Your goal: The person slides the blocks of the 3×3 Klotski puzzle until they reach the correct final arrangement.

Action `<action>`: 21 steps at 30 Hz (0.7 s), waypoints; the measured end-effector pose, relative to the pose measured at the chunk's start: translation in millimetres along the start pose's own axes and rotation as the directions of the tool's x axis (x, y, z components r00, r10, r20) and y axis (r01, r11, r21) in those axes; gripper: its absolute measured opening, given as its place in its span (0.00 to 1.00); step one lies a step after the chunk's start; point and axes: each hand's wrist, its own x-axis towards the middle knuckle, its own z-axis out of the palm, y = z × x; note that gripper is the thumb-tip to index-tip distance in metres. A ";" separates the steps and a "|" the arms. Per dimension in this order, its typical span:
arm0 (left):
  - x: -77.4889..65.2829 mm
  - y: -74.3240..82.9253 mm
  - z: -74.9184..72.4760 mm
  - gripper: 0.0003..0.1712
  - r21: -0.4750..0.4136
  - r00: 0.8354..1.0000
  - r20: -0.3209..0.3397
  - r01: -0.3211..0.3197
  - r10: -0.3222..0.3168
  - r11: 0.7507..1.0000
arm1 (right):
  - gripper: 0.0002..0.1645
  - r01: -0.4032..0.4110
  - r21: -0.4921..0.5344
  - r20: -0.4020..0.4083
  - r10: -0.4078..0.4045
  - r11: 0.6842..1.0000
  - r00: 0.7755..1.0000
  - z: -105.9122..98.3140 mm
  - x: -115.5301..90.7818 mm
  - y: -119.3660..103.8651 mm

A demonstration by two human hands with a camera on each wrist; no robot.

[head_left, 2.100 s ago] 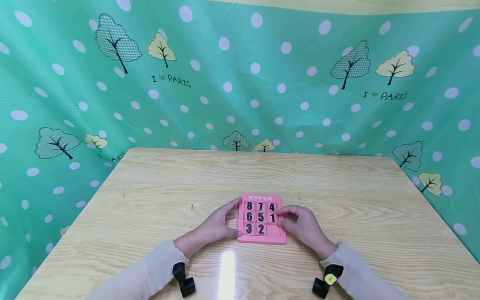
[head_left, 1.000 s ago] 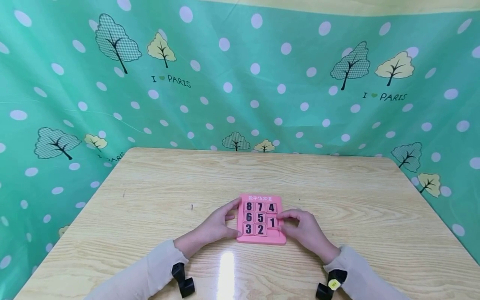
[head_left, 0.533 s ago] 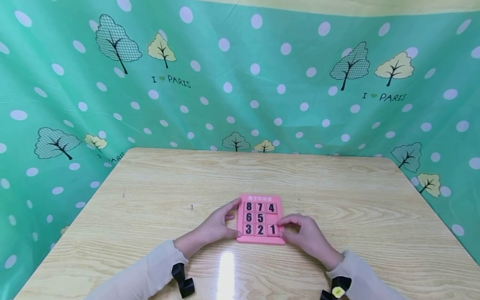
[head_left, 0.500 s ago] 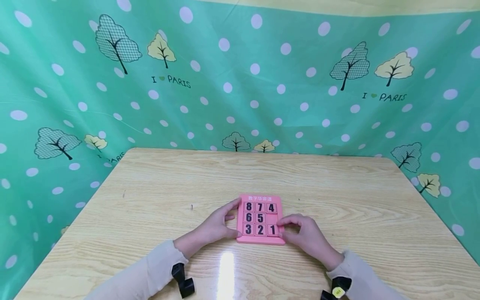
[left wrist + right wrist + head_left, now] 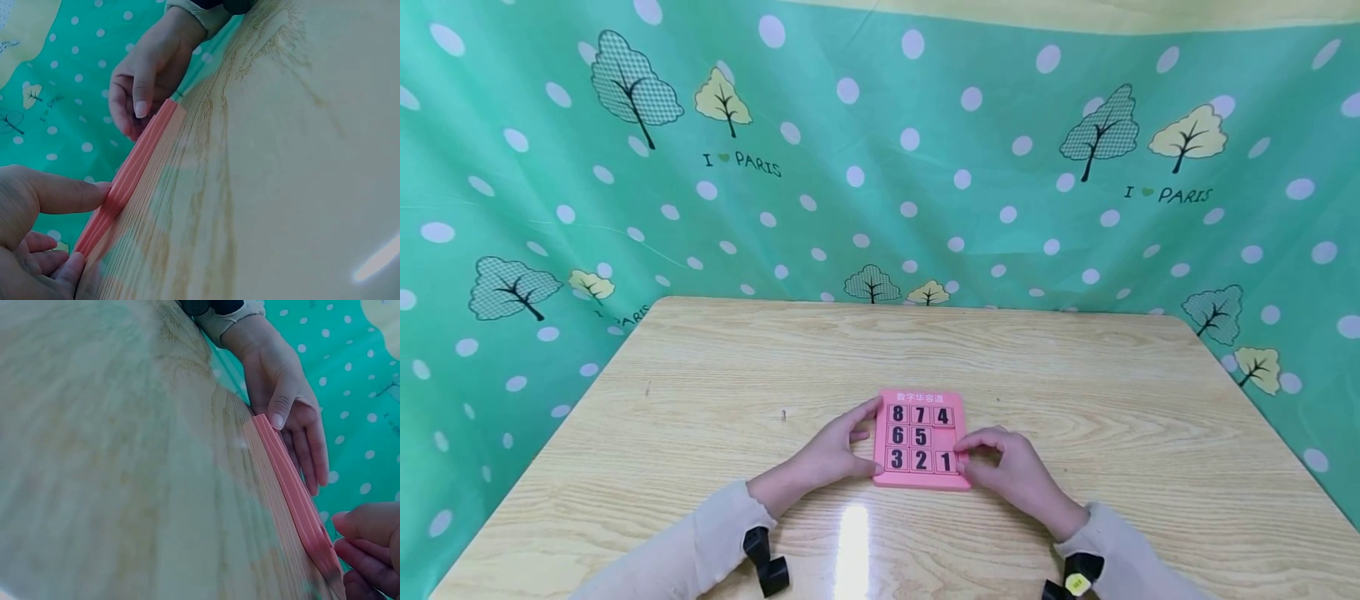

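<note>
A pink number slide puzzle (image 5: 966,481) lies on the table in the head view, its black-numbered tiles reading 8 7 4, 6 5 gap, 3 2 1. At its left edge is my left hand (image 5: 831,450), index fingertip by the upper corner and thumb by the lower one, fingers fairly straight. My right hand (image 5: 1011,467) pinches at the 1 tile (image 5: 944,462) in the bottom right cell, index fingertip and thumb on its right side. Both wrist views show the puzzle edge-on, with the left hand (image 5: 284,387) and right hand (image 5: 156,69) across it; tile faces are hidden there.
The wood-grain table (image 5: 700,358) stretches around the puzzle, with a bright light reflection in front. Behind and beside it hangs a green polka-dot cloth (image 5: 850,217) printed with trees. Black wrist cameras are strapped over both sleeves (image 5: 715,525).
The 1 tile has slid from the middle right cell down to the bottom right, leaving the gap above it. My right hand has moved toward me with it; my left hand has stayed in place.
</note>
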 end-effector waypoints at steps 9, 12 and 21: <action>-0.5 -0.9 0.7 0.57 0.002 1.000 0.001 0.004 -0.004 1.000 | 0.14 -0.017 -0.018 -0.009 0.017 1.000 1.000 -1.0 15.4 1.4; -0.5 -1.6 0.9 0.57 -0.001 1.000 0.005 0.008 -0.008 1.000 | 0.15 -0.026 -0.010 0.004 0.027 1.000 1.000 -0.7 21.3 3.3; -0.2 0.2 0.2 0.57 0.004 1.000 0.010 0.014 -0.014 1.000 | 0.18 -0.088 -0.009 0.001 0.088 0.996 0.996 -0.8 36.7 5.0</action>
